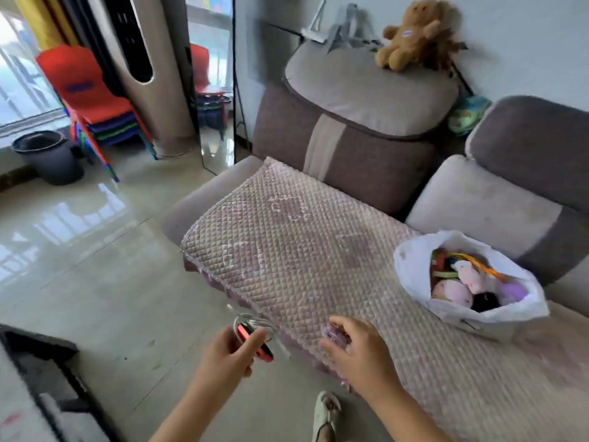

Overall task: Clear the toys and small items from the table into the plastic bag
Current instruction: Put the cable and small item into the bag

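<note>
Head view. The left hand point(231, 352) is closed around a small red object point(255, 341) with a bundle of pale cord or wire point(259, 327) looped beside it; what the object is cannot be told through the blur. The hand is held above the tiled floor point(95, 266), just left of the front edge of the sofa seat. The right hand point(357, 349) is partly curled, its fingers point(331, 347) closed on a small translucent purplish item point(334, 334), over the near edge of the quilted pink cover point(302, 250) that lies on the seat. The white plastic bag point(414, 269) stands open on the sofa, up and to the right of the right hand and well apart from it; inside it lie soft toys point(462, 282) in pink, purple and black with some coloured strips. Farther beyond both hands, a brown plush bear point(411, 33) sits on top of the sofa's back cushion point(366, 90). A sandalled foot point(325, 413) shows on the floor between the forearms.
</note>
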Demonstrator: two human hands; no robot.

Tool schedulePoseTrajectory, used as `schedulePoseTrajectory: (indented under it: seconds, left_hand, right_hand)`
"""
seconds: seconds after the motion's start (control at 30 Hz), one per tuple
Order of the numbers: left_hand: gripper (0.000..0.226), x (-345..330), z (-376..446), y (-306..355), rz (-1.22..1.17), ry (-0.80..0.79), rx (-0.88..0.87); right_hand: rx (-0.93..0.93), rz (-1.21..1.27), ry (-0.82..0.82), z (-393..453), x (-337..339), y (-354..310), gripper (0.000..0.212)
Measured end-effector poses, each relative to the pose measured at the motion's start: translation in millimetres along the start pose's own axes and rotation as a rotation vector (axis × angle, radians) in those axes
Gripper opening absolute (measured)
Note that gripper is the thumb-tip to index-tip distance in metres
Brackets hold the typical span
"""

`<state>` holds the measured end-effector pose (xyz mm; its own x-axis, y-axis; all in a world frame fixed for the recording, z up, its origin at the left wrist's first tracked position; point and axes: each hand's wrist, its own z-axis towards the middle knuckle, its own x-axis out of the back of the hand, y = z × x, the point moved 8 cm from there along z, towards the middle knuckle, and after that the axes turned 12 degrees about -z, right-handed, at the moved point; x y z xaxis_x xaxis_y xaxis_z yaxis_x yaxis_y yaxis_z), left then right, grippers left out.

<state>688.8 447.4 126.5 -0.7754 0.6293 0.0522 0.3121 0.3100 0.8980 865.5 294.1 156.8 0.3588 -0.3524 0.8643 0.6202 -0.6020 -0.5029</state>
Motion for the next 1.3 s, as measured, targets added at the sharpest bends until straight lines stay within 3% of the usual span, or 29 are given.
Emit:
schedulePoseTrajectory:
  seconds: [0.23, 0.33, 0.5, 0.67, 0.83, 1.1, 1.3]
  left_hand:
    - [0.037, -160, 22, 22, 0.144, -0.288, -0.008]
    - [0.055, -245, 34, 32, 0.191, -0.389, -0.034]
    - [0.068, -383, 61, 38, 0.252, -0.424, -0.017]
    - [0.056, -496, 94, 45, 0.266, -0.415, -0.004]
    - [0.072, -560, 139, 44, 0.320, -0.353, 0.011]
    - [0.044, -642, 228, 58, 0.549, -0.327, -0.093]
    - [0.043, -703, 284, 44, 0.691, -0.382, -0.130]
  right_hand:
    - [-0.246, 0.040, 0.165, -21, 80, 132, 0.034]
    - [-0.343, 0.075, 0.220, -21, 117, 202, 0.033]
    - [-0.411, 0.109, 0.264, -1, 170, 316, 0.027]
    - [-0.481, 0.057, 0.234, 37, 204, 415, 0.034]
    - [-0.484, 0.041, 0.263, 88, 216, 477, 0.029]
    - [-0.573, 0.009, 0.227, 162, 190, 543, 0.028]
    - [-0.661, -0.084, 0.136, 204, 156, 584, 0.026]
